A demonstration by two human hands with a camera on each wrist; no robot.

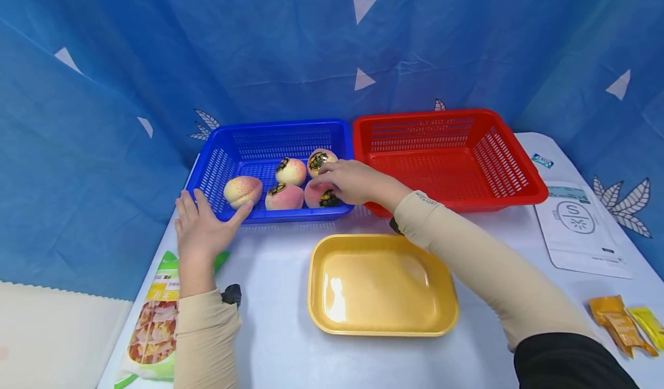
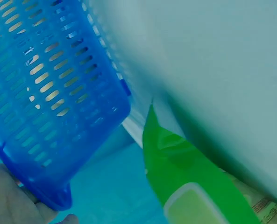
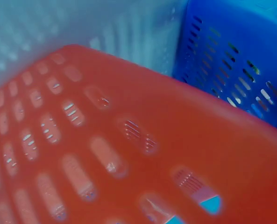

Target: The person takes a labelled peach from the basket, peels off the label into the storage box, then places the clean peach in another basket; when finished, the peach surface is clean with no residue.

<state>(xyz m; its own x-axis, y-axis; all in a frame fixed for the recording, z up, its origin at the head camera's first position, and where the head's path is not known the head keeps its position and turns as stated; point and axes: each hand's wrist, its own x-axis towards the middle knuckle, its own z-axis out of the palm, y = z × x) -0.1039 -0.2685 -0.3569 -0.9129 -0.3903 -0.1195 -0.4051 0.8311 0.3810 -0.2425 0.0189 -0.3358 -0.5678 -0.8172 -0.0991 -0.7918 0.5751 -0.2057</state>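
Down front on the table sits a yellow tray [image 1: 383, 285], with a green snack bag [image 1: 155, 320] off by the left arm. Left hand [image 1: 199, 227] is spread flat against the blue basket [image 1: 270, 141]'s near corner, thumb on the rim, while the right hand [image 1: 350, 181] curls over a peach [image 1: 319, 196] inside it among four others; red basket [image 1: 451, 155] sits right beside

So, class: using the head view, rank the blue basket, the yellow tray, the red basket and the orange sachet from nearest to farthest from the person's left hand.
1. Blue basket: the left hand touches its front left corner.
2. Yellow tray: to the hand's right, mid-table.
3. Red basket: behind the tray, further right.
4. Orange sachet: at the table's far right edge.
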